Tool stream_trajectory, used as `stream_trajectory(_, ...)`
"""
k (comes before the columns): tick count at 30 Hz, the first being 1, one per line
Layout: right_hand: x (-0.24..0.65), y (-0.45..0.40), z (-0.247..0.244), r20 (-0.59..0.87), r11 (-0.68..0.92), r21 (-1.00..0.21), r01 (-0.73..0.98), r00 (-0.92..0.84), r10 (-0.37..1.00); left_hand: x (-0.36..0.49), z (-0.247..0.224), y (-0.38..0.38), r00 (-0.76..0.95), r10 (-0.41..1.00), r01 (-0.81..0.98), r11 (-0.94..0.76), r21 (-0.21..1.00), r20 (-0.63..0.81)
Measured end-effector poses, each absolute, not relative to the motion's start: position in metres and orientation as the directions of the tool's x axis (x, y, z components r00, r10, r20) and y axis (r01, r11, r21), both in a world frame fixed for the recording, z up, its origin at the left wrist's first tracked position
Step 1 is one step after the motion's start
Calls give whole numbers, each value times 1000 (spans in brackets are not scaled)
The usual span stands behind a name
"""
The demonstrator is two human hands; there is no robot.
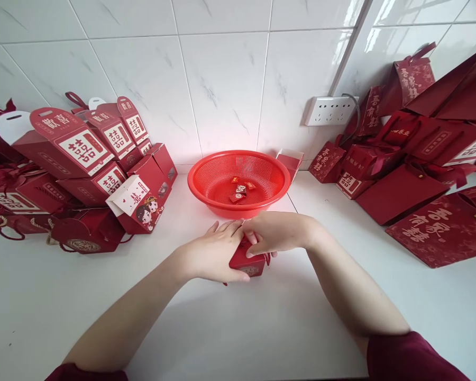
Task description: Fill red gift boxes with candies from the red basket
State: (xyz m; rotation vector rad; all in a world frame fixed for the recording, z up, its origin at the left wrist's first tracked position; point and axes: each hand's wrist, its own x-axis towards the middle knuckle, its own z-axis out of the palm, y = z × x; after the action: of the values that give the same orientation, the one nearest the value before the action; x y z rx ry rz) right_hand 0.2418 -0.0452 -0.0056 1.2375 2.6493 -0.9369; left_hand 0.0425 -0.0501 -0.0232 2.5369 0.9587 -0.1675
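Note:
A small red box (254, 266) with a gold pattern on its front and a red cord at its side stands on the white counter, in front of a red mesh basket (200, 182). My left hand (214, 254) wraps round the box's left side, its thumb along the front. Over the top and right side of the box lies my right hand (273, 233), fingers bent, their tips partly hidden. Both hands meet above the box. Several small wrapped pieces (240, 189) lie at the bottom of the basket.
Red gift boxes (83, 151) are stacked at the left, with a cartoon-printed box (146, 209) nearest the basket. More red boxes and bags (412, 185) fill the right. A power strip (331, 111) is on the tiled wall. Behind the basket stands another box (291, 159).

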Motion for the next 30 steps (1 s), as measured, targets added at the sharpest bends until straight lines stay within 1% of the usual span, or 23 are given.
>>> stream_trajectory(3, 245, -43, -3, -254, 505, -479, 718, -664, 704, 50, -29, -46, 728, 639, 679, -621, 392, -249)
stream_trajectory(5, 248, -39, -3, -214, 470, -431, 770, -593, 776, 56, -36, -44, 699, 682, 702, -593, 396, -218)
stream_trajectory(7, 249, -36, -3, -127, 439, -391, 809, -520, 845, 59, -43, -43, 718, 679, 676, -628, 387, -153)
stream_trajectory(8, 249, -35, -3, -55, 449, -393, 802, -508, 860, 60, -46, -42, 743, 658, 647, -661, 381, -120)
stream_trajectory(9, 247, -35, -3, 35, 483, -410, 774, -516, 856, 60, -48, -41, 769, 633, 615, -692, 378, -93)
stream_trajectory(11, 244, -37, -1, 216, 596, -451, 664, -567, 795, 61, -51, -40, 805, 591, 563, -730, 386, -57)
stream_trajectory(12, 243, -39, 0, 270, 645, -467, 605, -597, 756, 60, -52, -39, 812, 582, 549, -736, 396, -45)
stream_trajectory(13, 243, -41, 1, 284, 673, -479, 564, -626, 726, 60, -53, -38, 814, 580, 542, -735, 408, -36)
stream_trajectory(14, 243, -43, 3, 264, 679, -489, 547, -649, 713, 60, -53, -37, 809, 587, 542, -727, 422, -28)
stream_trajectory(16, 245, -44, 4, 181, 647, -489, 585, -657, 732, 61, -55, -36, 787, 616, 557, -692, 460, -27)
stream_trajectory(19, 251, -41, 1, 101, 573, -443, 690, -596, 796, 61, -56, -35, 749, 660, 578, -616, 535, -50)
stream_trajectory(22, 258, -34, -5, -6, 521, -382, 763, -566, 824, 61, -54, -34, 733, 676, 582, -559, 591, -83)
stream_trajectory(24, 260, -31, -8, -99, 486, -335, 807, -543, 834, 61, -53, -34, 721, 685, 595, -534, 601, -105)
stream_trajectory(26, 261, -29, -10, -165, 450, -320, 834, -517, 840, 61, -52, -35, 712, 692, 611, -522, 595, -124)
stream_trajectory(28, 260, -29, -11, -186, 433, -326, 840, -506, 842, 62, -52, -35, 715, 687, 617, -537, 575, -126)
stream_trajectory(30, 258, -29, -12, -193, 427, -314, 848, -498, 846, 62, -52, -36, 734, 672, 609, -587, 533, -100)
